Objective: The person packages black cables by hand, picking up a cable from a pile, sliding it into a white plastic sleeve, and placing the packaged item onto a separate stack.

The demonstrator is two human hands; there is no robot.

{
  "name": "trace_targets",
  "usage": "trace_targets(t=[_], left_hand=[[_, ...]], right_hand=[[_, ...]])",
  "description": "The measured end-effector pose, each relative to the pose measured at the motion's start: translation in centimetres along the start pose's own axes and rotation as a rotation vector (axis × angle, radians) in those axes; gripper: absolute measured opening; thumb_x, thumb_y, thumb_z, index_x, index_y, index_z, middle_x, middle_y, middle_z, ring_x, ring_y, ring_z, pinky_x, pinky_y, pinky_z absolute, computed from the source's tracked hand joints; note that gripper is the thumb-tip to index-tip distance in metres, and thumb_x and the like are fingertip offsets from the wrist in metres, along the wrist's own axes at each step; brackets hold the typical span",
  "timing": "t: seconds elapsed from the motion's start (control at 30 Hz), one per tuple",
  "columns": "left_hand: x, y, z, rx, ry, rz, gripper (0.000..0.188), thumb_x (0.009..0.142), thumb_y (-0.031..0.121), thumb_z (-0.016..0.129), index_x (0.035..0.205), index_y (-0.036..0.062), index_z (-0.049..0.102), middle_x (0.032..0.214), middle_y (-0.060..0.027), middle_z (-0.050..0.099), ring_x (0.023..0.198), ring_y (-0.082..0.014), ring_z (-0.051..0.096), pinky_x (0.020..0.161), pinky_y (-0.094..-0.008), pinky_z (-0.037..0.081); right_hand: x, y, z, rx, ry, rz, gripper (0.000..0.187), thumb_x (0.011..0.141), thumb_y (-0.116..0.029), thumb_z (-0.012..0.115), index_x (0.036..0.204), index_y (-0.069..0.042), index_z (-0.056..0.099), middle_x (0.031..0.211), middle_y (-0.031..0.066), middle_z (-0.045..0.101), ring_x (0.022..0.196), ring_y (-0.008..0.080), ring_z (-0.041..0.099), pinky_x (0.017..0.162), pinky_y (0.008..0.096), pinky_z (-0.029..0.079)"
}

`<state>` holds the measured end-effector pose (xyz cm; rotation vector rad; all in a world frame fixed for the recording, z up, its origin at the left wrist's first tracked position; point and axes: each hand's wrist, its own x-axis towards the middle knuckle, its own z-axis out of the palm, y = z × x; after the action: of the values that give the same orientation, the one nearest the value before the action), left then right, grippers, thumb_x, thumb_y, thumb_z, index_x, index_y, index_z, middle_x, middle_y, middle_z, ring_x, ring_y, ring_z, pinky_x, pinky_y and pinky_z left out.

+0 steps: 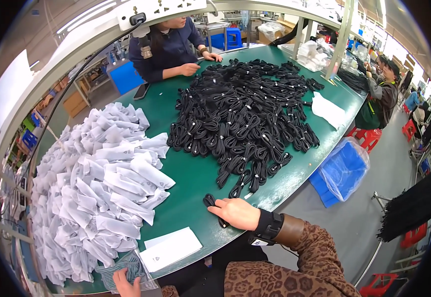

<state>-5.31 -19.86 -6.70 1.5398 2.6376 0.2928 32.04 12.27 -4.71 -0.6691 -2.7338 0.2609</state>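
Note:
My right hand (pixel 236 214) is closed on a coiled black cable bundle (pixel 209 200) over the green table, near its front edge. Part of the bundle is hidden under the fingers. At the lower left, my left hand (pixel 125 284) rests by a clear plastic bag (pixel 148 283) with grey-blue ribbed strands (pixel 119 272) in it; its finger and thumb are apart. Between the hands lie flat white paper sleeves (pixel 171 250). A large heap of tied black cable bundles (pixel 245 109) covers the table's middle. Filled white pouches (pixel 96 193) are piled along the left.
Across the green table (pixel 186 185) a person in dark blue (pixel 148 52) rests both hands near the cables. A phone (pixel 141 91) lies by them. A power strip (pixel 161 11) hangs on the frame overhead. On the floor at right stands a blue bin (pixel 324 183) with a plastic liner.

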Motion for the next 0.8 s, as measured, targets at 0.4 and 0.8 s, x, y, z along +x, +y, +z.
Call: trace_targets(t=[0.4, 0.8], left_hand=[[0.2, -3.8, 1.9, -0.036, 0.052, -0.123, 0.041, 0.071, 0.005, 0.079, 0.106, -0.0014, 0.059, 0.105, -0.0189, 0.054, 0.097, -0.0361, 0.058, 0.081, -0.0412, 0.049], [5.9, 11.6, -4.6, -0.377, 0.396, 0.369, 0.009, 0.087, -0.001, 0.06, 0.088, -0.004, 0.068, 0.087, -0.0149, 0.065, 0.084, -0.0318, 0.061, 0.076, -0.0364, 0.049]], right_hand=[[-1.1, -0.7, -1.4, -0.139, 0.123, -0.019, 0.027, 0.076, -0.017, 0.071, 0.098, -0.006, 0.06, 0.091, 0.0074, 0.053, 0.096, 0.0262, 0.055, 0.077, 0.0372, 0.046], [-1.1, -0.6, 0.0, 0.303, 0.249, 0.154, 0.023, 0.086, -0.011, 0.068, 0.104, 0.0, 0.06, 0.086, 0.015, 0.057, 0.077, 0.0317, 0.062, 0.067, 0.0372, 0.05]])
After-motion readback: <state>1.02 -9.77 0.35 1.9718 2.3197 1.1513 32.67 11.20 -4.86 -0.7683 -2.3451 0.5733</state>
